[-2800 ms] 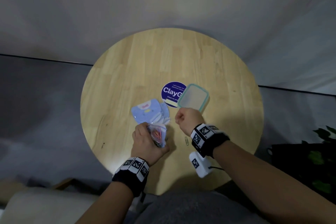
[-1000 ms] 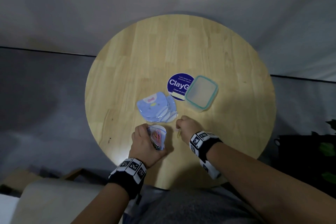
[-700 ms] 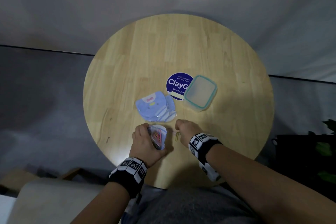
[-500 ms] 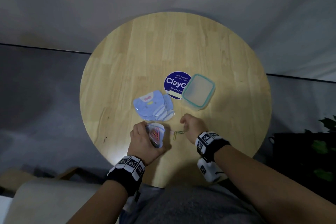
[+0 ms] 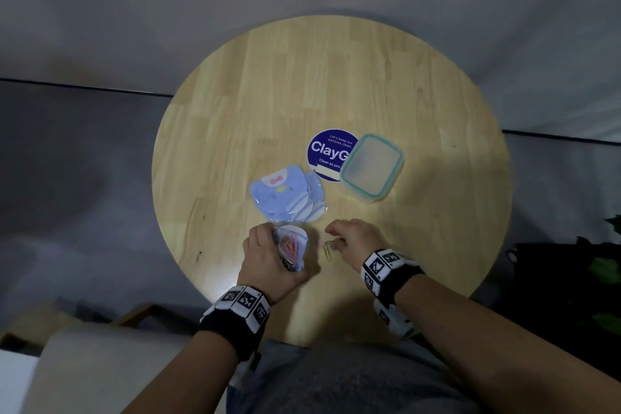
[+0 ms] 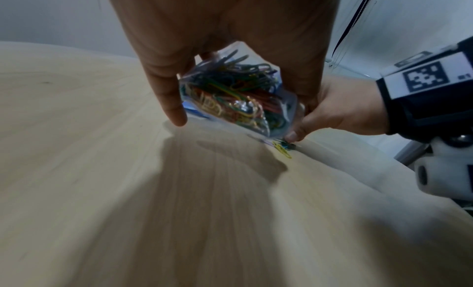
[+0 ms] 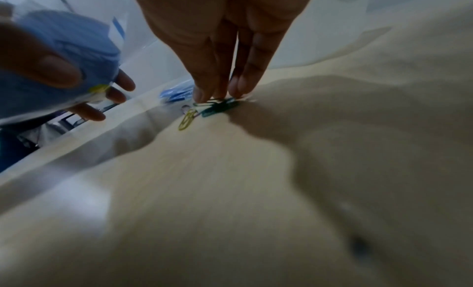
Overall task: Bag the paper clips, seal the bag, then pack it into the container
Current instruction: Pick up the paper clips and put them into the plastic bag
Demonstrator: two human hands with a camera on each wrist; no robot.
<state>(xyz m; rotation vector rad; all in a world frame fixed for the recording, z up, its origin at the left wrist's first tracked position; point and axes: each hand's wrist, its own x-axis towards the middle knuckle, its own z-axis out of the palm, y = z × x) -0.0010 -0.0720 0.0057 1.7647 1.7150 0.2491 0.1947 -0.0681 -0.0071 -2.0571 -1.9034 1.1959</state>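
My left hand (image 5: 268,259) grips a small clear zip bag (image 5: 291,247) (image 6: 235,97) stuffed with coloured paper clips, held just above the near part of the round wooden table (image 5: 255,104). To its right, my right hand (image 5: 353,240) has its fingertips (image 7: 212,93) down on the tabletop, pinching a green paper clip (image 7: 217,107). A yellow paper clip (image 5: 327,250) (image 7: 187,117) lies loose on the wood beside it. The clear container with a teal rim (image 5: 372,167) stands farther back on the right, apart from both hands.
A stack of pale blue printed zip bags (image 5: 287,197) lies behind my left hand. A round dark blue sticker (image 5: 327,153) sits by the container. The table's near edge is close under my wrists; a dark plant (image 5: 601,265) stands off to the right.
My right hand slid a little right along the table and settled its fingertips on the clips. The left hand has kept hold of the filled bag in much the same place.
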